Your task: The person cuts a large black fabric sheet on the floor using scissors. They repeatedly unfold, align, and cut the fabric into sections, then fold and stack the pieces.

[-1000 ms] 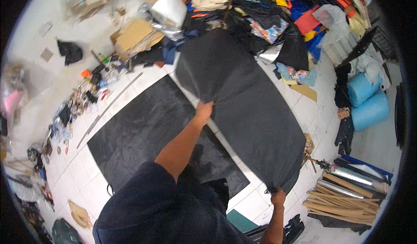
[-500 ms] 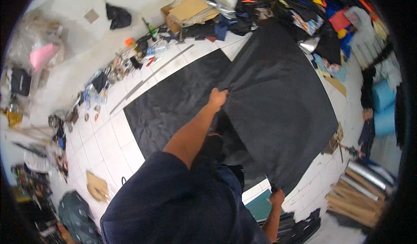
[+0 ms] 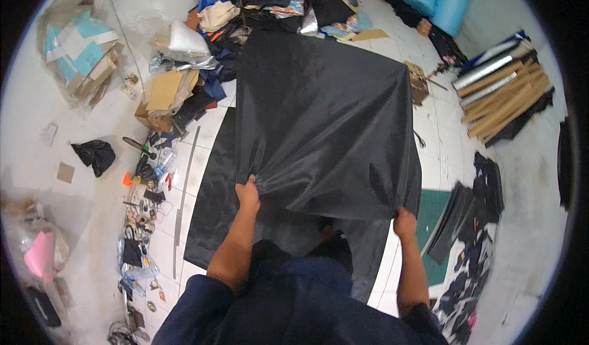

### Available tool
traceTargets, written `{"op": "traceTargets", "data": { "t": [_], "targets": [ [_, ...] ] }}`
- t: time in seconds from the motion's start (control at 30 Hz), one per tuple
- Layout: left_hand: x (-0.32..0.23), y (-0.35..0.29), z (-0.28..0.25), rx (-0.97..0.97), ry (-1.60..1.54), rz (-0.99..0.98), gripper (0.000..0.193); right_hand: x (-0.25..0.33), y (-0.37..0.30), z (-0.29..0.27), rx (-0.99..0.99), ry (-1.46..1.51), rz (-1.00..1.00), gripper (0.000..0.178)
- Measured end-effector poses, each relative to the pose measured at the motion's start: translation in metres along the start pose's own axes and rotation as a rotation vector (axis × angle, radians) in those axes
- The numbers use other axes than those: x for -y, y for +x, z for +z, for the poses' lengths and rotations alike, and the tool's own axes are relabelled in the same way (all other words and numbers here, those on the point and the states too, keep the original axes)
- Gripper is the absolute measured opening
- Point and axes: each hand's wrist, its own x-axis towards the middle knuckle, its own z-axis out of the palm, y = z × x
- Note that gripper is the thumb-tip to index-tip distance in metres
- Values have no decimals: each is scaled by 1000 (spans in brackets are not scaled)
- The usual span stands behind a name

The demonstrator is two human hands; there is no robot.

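A wide sheet of black fabric (image 3: 325,118) is stretched between my two hands, with folds running out from each grip. My left hand (image 3: 248,194) pinches its near left corner, and my right hand (image 3: 405,223) is closed round its near right corner. Beneath it, more black fabric (image 3: 208,222) lies flat on the white tiled floor, showing at the left and around my feet. The far end of the held sheet reaches toward a heap of cloth scraps. My fingertips are partly hidden in the gathered cloth.
A long metal ruler (image 3: 185,204) lies left of the fabric, beside a row of small tools and clutter (image 3: 147,191). On the right are a green cutting mat (image 3: 434,207), dark fabric strips (image 3: 478,222) and cardboard tubes (image 3: 509,96). Scraps (image 3: 276,4) pile up at the far side.
My view has turned to the right. Both hands still grip the black sheet, which now spreads straight ahead of me, its near edge pulled across between them.
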Motion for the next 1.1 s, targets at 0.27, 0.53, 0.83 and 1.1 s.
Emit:
{"op": "traceTargets", "data": {
  "t": [0.27, 0.53, 0.83, 1.1],
  "targets": [
    [-4, -62, -104, 73, 64, -103, 52, 42, -117, -33, 49, -205, 124, 19],
    [11, -152, -230, 88, 159, -121, 48, 29, -262, -28, 186, -201, 181, 23],
    [102, -223, -409, 110, -92, 37, 34, 1, -483, 6, -30, 10, -6, 21],
    [95, -320, -564, 224, -132, 17, 40, 18, -672, 7, 172, 96, 42, 24]
  ]
}}
